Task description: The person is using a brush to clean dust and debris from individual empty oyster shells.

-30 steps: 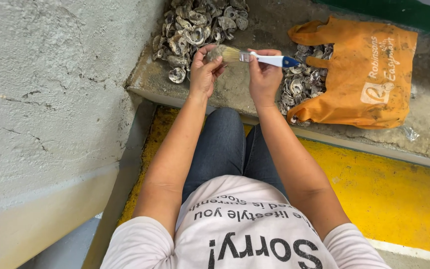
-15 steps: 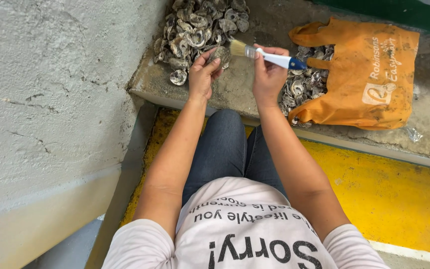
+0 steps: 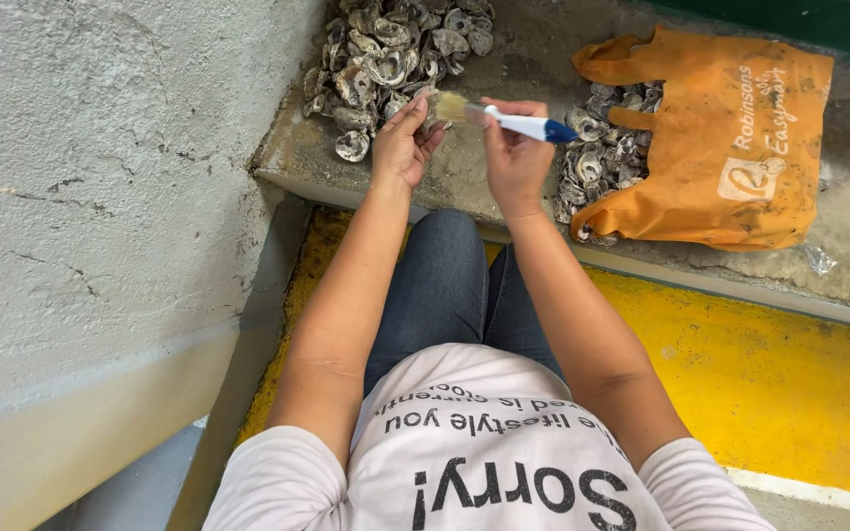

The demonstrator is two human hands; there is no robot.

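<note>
Shell [image 3: 429, 106] cleaning is the step in hand, as I judge it: the left hand [image 3: 403, 147] is closing its fingers round a small grey shell and holding it up over the ledge [image 3: 504, 187], while the right hand [image 3: 516, 152] is gripping a brush [image 3: 506, 119] by its white-and-blue handle and laying the pale bristles against the shell's top edge. Nearest the camera the person is sitting in a pale printed shirt and jeans, knees over a yellow floor strip [image 3: 759, 383], forearms reaching forward and up. Both hands are working just above the concrete ledge, between two lots of shells — a loose heap [image 3: 386, 59] behind the left hand and more spilling from an orange bag [image 3: 720, 147] to the right. The next move seems to call for a short sweep of the bristles across the shell with the left hand turning it to offer a fresh face, the grip staying firm enough that the shell is not slipping. Against the frame half a second back, the brush is lying flatter and lower, its bristles now meeting the shell rather than hanging just above it — the hands are standing closer together, and the heap and bag are lying as they were.
</note>
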